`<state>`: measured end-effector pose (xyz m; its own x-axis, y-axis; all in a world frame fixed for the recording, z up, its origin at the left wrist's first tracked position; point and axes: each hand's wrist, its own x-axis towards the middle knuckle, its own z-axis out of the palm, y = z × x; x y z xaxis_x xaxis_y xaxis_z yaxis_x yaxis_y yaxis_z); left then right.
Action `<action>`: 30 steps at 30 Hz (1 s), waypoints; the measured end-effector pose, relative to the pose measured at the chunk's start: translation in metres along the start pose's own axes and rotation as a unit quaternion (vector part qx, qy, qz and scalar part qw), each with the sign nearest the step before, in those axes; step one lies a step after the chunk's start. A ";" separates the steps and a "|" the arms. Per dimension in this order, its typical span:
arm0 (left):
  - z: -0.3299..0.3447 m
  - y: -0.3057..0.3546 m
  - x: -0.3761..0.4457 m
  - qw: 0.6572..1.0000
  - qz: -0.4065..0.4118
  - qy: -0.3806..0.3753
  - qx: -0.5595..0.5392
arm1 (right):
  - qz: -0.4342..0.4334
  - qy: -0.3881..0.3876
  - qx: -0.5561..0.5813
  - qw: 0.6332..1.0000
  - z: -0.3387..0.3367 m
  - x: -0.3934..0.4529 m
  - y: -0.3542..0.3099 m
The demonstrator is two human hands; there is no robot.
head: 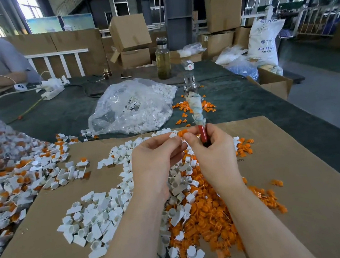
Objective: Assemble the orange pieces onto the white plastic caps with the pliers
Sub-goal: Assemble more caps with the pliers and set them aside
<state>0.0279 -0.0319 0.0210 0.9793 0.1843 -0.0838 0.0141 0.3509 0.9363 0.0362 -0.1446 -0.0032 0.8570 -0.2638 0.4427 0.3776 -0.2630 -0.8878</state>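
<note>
Above the cardboard sheet (296, 167), left hand (155, 160) pinches a white cap (173, 135); right hand (211, 145) grips the pliers (197, 113), fingertips pinching an orange piece (181, 133) against the cap.

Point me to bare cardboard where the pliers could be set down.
Bare cardboard sheet runs right of the orange pile, out to the table edge. A smaller patch lies lower left, between the white caps and the assembled heap. Centre, under both hands, is crowded.
</note>
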 end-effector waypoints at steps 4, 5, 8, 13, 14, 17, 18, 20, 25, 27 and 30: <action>0.002 0.000 -0.002 0.999 0.042 0.005 0.034 | -0.017 0.034 -0.030 0.999 0.001 0.000 0.001; 0.003 0.000 -0.003 0.997 0.056 0.008 0.049 | -0.021 0.041 -0.032 0.998 0.001 -0.001 0.001; 0.004 -0.002 -0.004 0.987 0.108 0.022 0.113 | -0.031 0.046 -0.047 0.997 0.001 -0.001 0.000; 0.004 -0.002 -0.007 0.971 0.163 0.039 0.172 | -0.028 0.049 -0.046 0.997 0.001 -0.001 0.001; 0.005 -0.002 -0.007 0.967 0.172 0.040 0.182 | -0.029 0.050 -0.048 0.997 0.001 -0.001 0.001; 0.005 -0.002 -0.008 0.959 0.190 0.043 0.206 | -0.030 0.050 -0.062 0.996 0.002 -0.001 0.002; 0.005 -0.002 -0.008 0.957 0.192 0.043 0.211 | -0.027 0.048 -0.059 0.997 0.003 -0.001 0.002; 0.005 -0.003 -0.007 0.954 0.196 0.045 0.224 | -0.020 0.038 -0.059 0.997 0.003 0.000 0.001; 0.004 -0.005 -0.003 0.949 0.199 0.065 0.236 | -0.004 -0.003 -0.067 0.998 0.001 0.001 0.000; 0.002 -0.007 -0.002 0.951 0.197 0.071 0.227 | -0.004 -0.021 -0.070 0.997 0.000 0.001 0.000; -0.002 -0.008 0.001 0.958 0.189 0.081 0.197 | 0.004 -0.057 -0.049 0.997 0.001 0.001 -0.001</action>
<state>0.0283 -0.0323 0.0131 0.8853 0.3819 0.2653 -0.2293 -0.1378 0.9636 0.0366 -0.1438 -0.0022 0.8963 -0.1604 0.4133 0.3391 -0.3524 -0.8722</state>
